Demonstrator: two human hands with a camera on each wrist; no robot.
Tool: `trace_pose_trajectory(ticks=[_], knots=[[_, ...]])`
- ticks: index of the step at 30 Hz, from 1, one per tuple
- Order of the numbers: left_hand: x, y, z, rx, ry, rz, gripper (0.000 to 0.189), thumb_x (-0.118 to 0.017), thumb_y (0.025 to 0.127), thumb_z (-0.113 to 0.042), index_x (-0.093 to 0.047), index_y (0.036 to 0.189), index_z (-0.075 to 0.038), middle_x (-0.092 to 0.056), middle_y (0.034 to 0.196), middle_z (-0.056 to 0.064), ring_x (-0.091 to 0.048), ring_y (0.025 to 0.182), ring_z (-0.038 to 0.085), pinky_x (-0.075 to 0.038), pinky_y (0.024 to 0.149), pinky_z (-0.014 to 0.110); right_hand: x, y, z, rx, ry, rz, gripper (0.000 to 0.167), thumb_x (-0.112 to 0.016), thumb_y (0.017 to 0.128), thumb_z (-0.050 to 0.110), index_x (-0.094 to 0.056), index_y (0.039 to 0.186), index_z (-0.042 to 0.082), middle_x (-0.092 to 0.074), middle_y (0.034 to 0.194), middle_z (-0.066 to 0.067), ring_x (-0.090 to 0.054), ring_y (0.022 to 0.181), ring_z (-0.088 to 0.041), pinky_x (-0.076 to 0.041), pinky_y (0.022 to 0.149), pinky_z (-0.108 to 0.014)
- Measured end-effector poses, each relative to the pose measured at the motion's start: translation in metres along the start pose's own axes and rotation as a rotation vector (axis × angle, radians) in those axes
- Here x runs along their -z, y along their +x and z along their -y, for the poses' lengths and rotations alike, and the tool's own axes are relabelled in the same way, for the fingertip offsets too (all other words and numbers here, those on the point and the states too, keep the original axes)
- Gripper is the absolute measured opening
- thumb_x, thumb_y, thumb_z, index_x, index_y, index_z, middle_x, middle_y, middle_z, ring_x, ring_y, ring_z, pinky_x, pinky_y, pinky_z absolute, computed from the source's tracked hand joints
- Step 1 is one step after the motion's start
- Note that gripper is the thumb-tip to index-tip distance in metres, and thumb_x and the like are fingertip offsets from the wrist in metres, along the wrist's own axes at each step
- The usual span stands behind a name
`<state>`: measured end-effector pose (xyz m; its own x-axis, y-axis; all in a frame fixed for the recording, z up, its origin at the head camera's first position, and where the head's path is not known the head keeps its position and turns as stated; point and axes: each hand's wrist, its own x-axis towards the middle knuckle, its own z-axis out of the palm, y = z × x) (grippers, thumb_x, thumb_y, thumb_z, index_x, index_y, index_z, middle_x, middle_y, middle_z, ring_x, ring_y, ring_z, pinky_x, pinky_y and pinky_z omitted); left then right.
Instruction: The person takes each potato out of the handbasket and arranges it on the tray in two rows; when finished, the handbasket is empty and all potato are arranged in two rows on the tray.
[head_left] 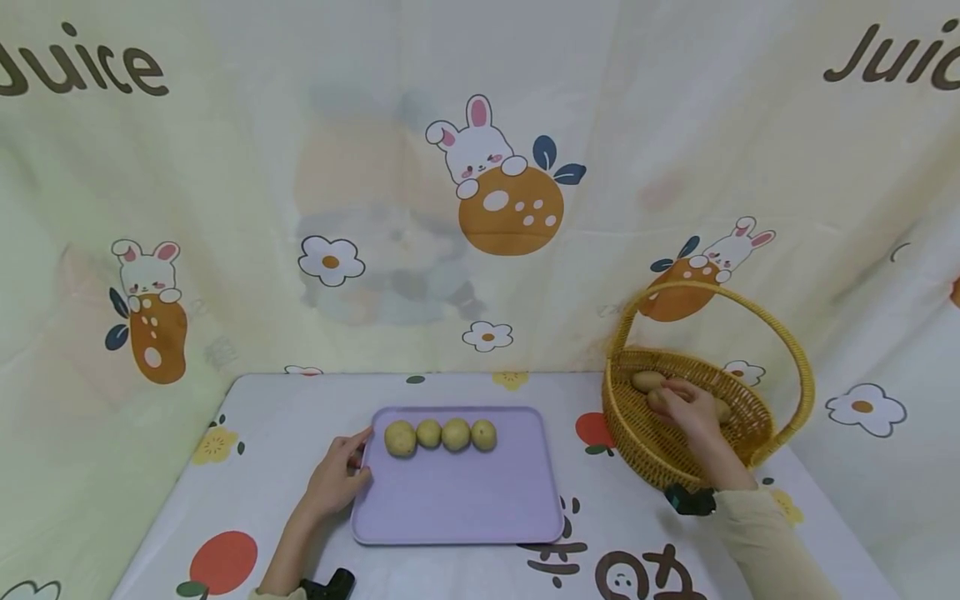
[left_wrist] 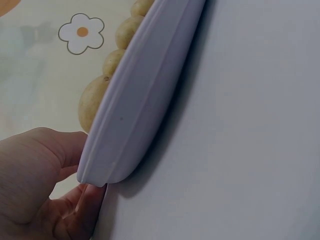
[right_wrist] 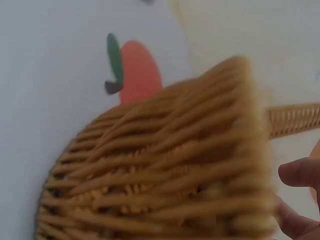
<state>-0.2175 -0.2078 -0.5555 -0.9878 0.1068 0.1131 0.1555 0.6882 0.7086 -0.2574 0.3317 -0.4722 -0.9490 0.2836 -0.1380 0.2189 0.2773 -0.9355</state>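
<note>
A lavender tray [head_left: 457,500] lies on the table with a row of several yellowish potatoes [head_left: 456,435] near its far edge. My left hand [head_left: 336,477] holds the tray's left edge; the left wrist view shows digits above and below the rim [left_wrist: 92,155]. Over at the right, my right hand [head_left: 692,408] reaches into a woven basket [head_left: 637,446] and is at the potatoes [head_left: 647,381] in it. In the right wrist view, the basket's wall [right_wrist: 150,175] covers much of the scene. Beside it, the right hand's thumb and fingers [right_wrist: 300,171] are spread apart, their contact with any potato hidden.
The basket's tall arched handle [head_left: 787,358] rises above and to the right of my right hand. A printed cloth covers the table [head_left: 300,408], and a printed curtain [head_left: 405,167] hangs just behind it.
</note>
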Motion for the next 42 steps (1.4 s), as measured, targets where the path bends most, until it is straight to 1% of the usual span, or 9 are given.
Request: trace_pose_trajectory(ticks=[7,14,18,23,27,30,36,38,42], knots=[[-0.002,0.0,0.001,0.0,0.006,-0.004,0.065,-0.065,0.08,-0.003,-0.05,0.143,-0.003,-0.052,0.112,0.012,-0.054,0.086,0.015,-0.042,0.073,0.032,0.004,0.002,-0.015,-0.04,0.075,-0.033,0.058,-0.052,0.1,0.023,-0.035,0.146,-0.008,-0.05,0.125,-0.015,-0.065,0.072,-0.002,-0.055,0.072,-0.027],[-0.003,0.0,0.003,-0.021,0.015,-0.019,0.064,-0.065,0.079,-0.003,-0.051,0.142,-0.003,-0.053,0.11,0.011,-0.054,0.085,0.015,-0.042,0.072,0.031,0.004,0.004,-0.025,-0.063,0.102,-0.104,0.057,-0.048,0.1,0.019,-0.031,0.147,-0.011,-0.036,0.145,-0.027,-0.063,0.066,0.001,-0.054,0.065,-0.023],[-0.003,0.001,0.003,-0.02,0.016,-0.015,0.065,-0.065,0.08,-0.003,-0.05,0.143,-0.004,-0.053,0.111,0.01,-0.054,0.086,0.015,-0.042,0.073,0.031,0.007,0.007,-0.026,-0.057,0.117,-0.079,0.06,-0.046,0.101,0.017,-0.025,0.148,-0.011,-0.027,0.151,-0.03,-0.064,0.065,0.001,-0.054,0.064,-0.023],[-0.005,0.002,0.002,-0.019,0.012,-0.015,0.065,-0.065,0.08,-0.003,-0.05,0.143,-0.005,-0.053,0.113,0.011,-0.055,0.087,0.015,-0.042,0.074,0.032,0.011,0.007,-0.025,-0.043,0.044,0.0,0.068,-0.044,0.102,0.024,-0.015,0.151,-0.011,-0.021,0.151,-0.036,-0.064,0.068,0.0,-0.054,0.069,-0.026],[-0.006,0.002,0.001,-0.02,0.005,-0.02,0.065,-0.065,0.08,-0.003,-0.051,0.143,-0.004,-0.053,0.111,0.011,-0.054,0.086,0.015,-0.042,0.073,0.031,0.012,0.007,-0.027,-0.039,0.002,-0.006,0.067,-0.045,0.102,0.023,-0.016,0.151,-0.013,-0.035,0.135,-0.034,-0.063,0.07,-0.004,-0.055,0.069,-0.028],[-0.006,0.002,0.002,-0.029,0.004,-0.024,0.064,-0.065,0.079,-0.003,-0.051,0.142,-0.003,-0.053,0.11,0.011,-0.054,0.084,0.016,-0.041,0.071,0.03,0.012,0.009,-0.029,-0.049,-0.013,-0.015,0.066,-0.046,0.101,0.021,-0.017,0.15,-0.013,-0.046,0.117,-0.023,-0.064,0.07,-0.007,-0.055,0.067,-0.03],[-0.005,0.004,0.005,-0.012,0.011,-0.019,0.065,-0.065,0.08,-0.004,-0.051,0.143,-0.006,-0.052,0.11,0.01,-0.054,0.085,0.014,-0.041,0.072,0.03,0.013,0.012,-0.03,-0.065,-0.054,0.042,0.07,-0.046,0.101,0.022,-0.013,0.15,-0.015,-0.063,0.088,-0.005,-0.065,0.068,-0.006,-0.056,0.068,-0.029],[-0.005,0.003,0.006,-0.013,0.012,-0.015,0.065,-0.065,0.08,-0.004,-0.051,0.143,-0.006,-0.052,0.111,0.009,-0.054,0.085,0.014,-0.041,0.072,0.03,0.012,0.012,-0.029,-0.067,-0.067,0.045,0.068,-0.047,0.101,0.022,-0.016,0.148,-0.017,-0.065,0.086,-0.006,-0.066,0.068,-0.006,-0.056,0.068,-0.029],[-0.003,0.002,0.006,-0.016,0.016,-0.024,0.064,-0.065,0.079,-0.004,-0.052,0.142,-0.005,-0.053,0.11,0.01,-0.054,0.085,0.015,-0.041,0.071,0.03,0.007,0.013,-0.03,-0.063,-0.1,0.007,0.061,-0.051,0.099,0.02,-0.03,0.143,-0.018,-0.061,0.096,-0.014,-0.064,0.069,-0.008,-0.055,0.066,-0.029]])
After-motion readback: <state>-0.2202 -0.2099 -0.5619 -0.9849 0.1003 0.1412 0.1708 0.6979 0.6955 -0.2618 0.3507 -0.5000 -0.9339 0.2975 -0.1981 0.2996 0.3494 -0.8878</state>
